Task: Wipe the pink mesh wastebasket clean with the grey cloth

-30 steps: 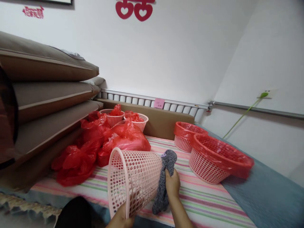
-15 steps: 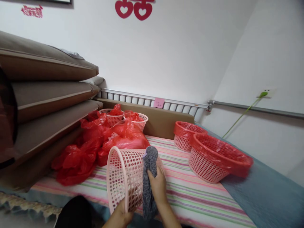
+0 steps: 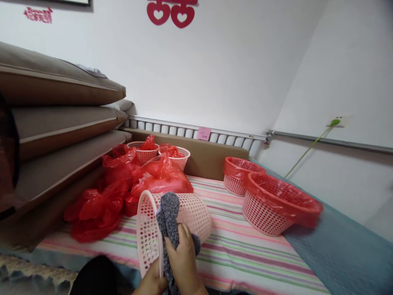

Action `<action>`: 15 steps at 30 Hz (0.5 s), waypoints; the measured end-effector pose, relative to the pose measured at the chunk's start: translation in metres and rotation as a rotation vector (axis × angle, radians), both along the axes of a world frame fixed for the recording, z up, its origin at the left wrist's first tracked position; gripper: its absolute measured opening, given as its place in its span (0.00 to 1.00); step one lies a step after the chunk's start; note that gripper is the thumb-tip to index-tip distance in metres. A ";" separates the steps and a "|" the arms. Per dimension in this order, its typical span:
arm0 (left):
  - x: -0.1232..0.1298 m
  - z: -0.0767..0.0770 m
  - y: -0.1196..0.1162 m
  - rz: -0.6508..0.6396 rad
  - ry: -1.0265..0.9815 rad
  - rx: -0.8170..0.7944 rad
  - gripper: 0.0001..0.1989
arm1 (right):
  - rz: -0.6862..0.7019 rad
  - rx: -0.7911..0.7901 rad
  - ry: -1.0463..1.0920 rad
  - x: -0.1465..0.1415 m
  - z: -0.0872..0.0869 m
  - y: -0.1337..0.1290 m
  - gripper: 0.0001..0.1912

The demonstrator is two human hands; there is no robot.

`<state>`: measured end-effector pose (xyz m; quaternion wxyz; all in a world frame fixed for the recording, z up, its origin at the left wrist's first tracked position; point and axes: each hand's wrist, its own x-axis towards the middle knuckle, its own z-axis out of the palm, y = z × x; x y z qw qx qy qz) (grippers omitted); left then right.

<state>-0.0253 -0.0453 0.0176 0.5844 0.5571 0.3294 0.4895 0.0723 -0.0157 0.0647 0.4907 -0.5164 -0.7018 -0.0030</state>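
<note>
A pink perforated plastic basket (image 3: 193, 213) lies on its side above the striped sheet, its open mouth facing left. My left hand (image 3: 153, 280) grips the rim at the bottom, fingers partly hidden behind the basket wall. In my right hand (image 3: 184, 260) is a dark grey cloth (image 3: 170, 219), pressed against the outside of the basket near the rim. The cloth hangs down between my two hands, and a fold of it sticks out on the right of my fingers.
Red plastic bags (image 3: 162, 176) are heaped behind the basket on the left, before two small pink baskets (image 3: 147, 155). Two red-lined baskets (image 3: 267, 215) stand on the right. Stacked cushions (image 3: 61, 123) rise at the left; a radiator (image 3: 172, 129) runs along the wall.
My right hand has slid the grey cloth leftward along the basket, from near its base end to near the rim. My left hand keeps its hold on the rim.
</note>
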 end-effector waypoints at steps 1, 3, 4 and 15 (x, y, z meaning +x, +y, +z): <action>0.000 -0.001 0.000 0.001 -0.001 0.002 0.31 | -0.012 0.018 -0.008 0.000 -0.002 0.000 0.19; 0.000 -0.004 0.000 -0.002 -0.003 0.006 0.32 | -0.028 0.043 -0.021 0.002 -0.005 0.002 0.19; -0.001 -0.006 0.000 -0.004 -0.001 0.004 0.32 | -0.029 0.046 -0.024 0.004 -0.006 0.003 0.18; -0.001 -0.042 0.013 -0.111 -0.101 0.054 0.34 | -0.106 -0.070 0.051 0.047 -0.013 0.047 0.16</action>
